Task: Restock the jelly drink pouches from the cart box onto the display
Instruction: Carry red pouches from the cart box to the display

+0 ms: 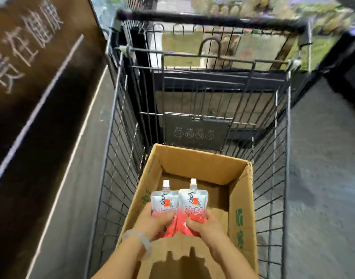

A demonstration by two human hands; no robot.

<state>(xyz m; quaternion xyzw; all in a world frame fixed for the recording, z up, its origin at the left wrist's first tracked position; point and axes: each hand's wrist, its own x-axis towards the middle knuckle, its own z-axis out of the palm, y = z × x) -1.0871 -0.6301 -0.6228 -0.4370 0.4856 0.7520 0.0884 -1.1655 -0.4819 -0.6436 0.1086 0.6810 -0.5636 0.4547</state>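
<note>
**Two pouches held over the cart box**

Grey floor (323, 168) runs open along the right of the wire cart (277, 158), while on the left a dark brown panel (31, 77) with pale lettering stands close beside the cart's side. Blurred green shelving (323, 23) lies beyond the cart handle (213, 19).

I see the cardboard box (241, 198) sitting in the cart basket, its left wall just beside the wire mesh and its right wall likewise near the mesh. Its top is open and brown bottom shows behind the pouches.

My left hand (152, 220) grips the left pouch (162, 200) by its red lower part, fingers curled round it. My right hand (205, 224) grips the right pouch (190, 202) the same way. Both pouches stand upright with white caps up, side by side and touching, held within the box's open top, apart from its far and right walls. A pale bracelet (138, 238) circles my left wrist, just above the box's torn near flap (172, 250).
</note>
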